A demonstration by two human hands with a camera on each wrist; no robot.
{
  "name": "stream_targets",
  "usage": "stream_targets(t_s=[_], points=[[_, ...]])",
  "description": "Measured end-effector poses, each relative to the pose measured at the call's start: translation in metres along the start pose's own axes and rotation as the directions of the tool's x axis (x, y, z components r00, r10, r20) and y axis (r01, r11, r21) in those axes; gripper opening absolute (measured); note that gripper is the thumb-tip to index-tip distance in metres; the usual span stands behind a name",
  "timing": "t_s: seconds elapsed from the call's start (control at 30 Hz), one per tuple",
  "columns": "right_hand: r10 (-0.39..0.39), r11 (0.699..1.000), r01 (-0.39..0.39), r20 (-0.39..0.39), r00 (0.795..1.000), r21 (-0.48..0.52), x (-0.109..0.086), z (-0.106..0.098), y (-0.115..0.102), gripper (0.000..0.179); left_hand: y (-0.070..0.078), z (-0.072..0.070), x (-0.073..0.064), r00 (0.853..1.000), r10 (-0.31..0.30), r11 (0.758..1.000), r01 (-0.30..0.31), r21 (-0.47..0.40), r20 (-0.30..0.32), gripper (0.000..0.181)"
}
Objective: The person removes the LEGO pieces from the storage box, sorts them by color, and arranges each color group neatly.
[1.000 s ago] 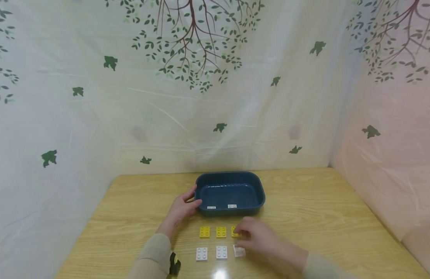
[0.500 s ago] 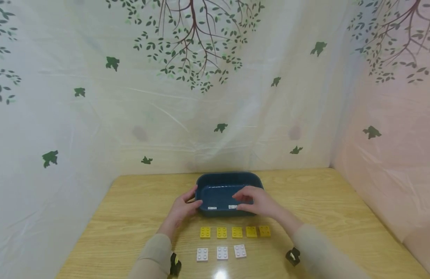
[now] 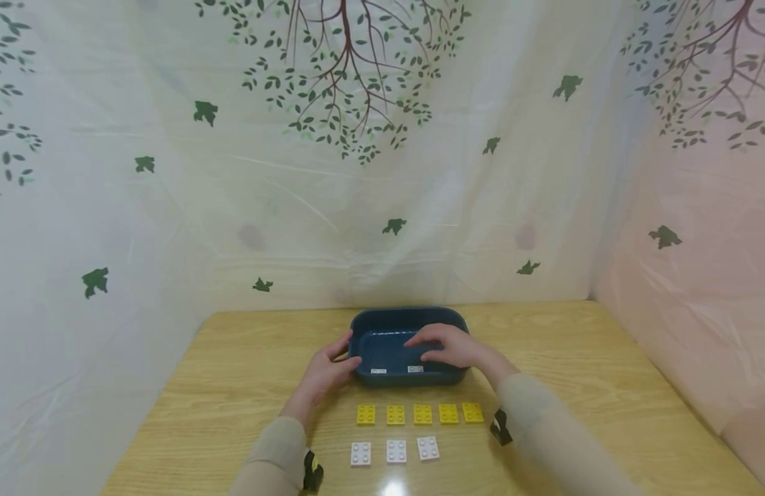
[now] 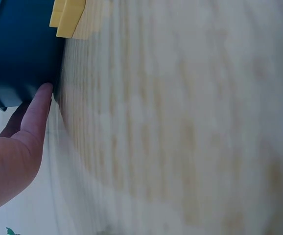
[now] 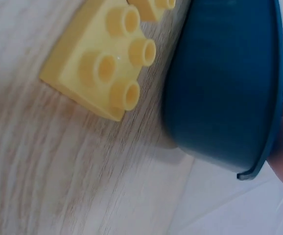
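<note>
A dark blue plastic basin [image 3: 413, 378] stands on the table. My left hand [image 3: 327, 372] holds its left end, thumb on the near corner and fingers along the side. In the left wrist view the left hand [image 4: 14, 156] spans the basin's end. Over the basin's right part reaches my right hand [image 3: 451, 344], thumb and fingers apart, with nothing seen between them. Two small white-topped pieces, one of them a white brick [image 3: 415, 369], show inside by the near wall. In the right wrist view the basin [image 5: 220, 88] hides the fingertips.
Before the basin runs a row of several yellow toy bricks [image 3: 422, 414]. Nearer to me lie three white toy bricks [image 3: 396, 451] in a second row. A yellow brick [image 5: 97, 63] is close to the right wrist camera. A printed curtain [image 3: 333, 207] encloses the wooden table [image 3: 575, 372].
My right hand leaves the yellow row, where it touched the third brick, and moves forward into the basin. More yellow bricks come into sight. The left hand stays at the basin.
</note>
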State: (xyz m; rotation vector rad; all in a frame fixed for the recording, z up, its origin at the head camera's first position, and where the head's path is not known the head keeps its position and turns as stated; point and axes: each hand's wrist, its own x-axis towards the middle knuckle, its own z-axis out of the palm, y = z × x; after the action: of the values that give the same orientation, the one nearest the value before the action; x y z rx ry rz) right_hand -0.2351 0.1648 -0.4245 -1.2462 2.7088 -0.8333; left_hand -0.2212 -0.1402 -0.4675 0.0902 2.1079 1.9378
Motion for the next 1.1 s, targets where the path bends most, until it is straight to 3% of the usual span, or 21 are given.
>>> stream_targets(t_s=[0.43,0.6,0.9,1.1], points=[[0.045,0.997,-0.055,0.200,0.979,0.045,0.007,0.007,0.016,0.038,-0.005,0.001,-0.001,1.000,0.010,1.000,-0.010,0.012,-0.006,0.064],[0.032,0.998,-0.043,0.228,0.973,0.044,0.008,0.011,0.019,0.038,-0.005,0.000,-0.001,1.000,0.014,0.999,-0.014,0.030,-0.006,0.064],[0.110,0.994,-0.114,0.273,0.956,-0.002,0.011,0.018,0.016,0.040,-0.006,-0.002,-0.001,1.000,0.005,0.999,-0.005,0.032,-0.006,0.065],[0.133,0.991,-0.124,0.257,0.957,-0.049,0.013,0.020,0.014,0.037,-0.006,-0.002,-0.001,1.000,0.005,0.999,-0.005,0.032,-0.004,0.066]])
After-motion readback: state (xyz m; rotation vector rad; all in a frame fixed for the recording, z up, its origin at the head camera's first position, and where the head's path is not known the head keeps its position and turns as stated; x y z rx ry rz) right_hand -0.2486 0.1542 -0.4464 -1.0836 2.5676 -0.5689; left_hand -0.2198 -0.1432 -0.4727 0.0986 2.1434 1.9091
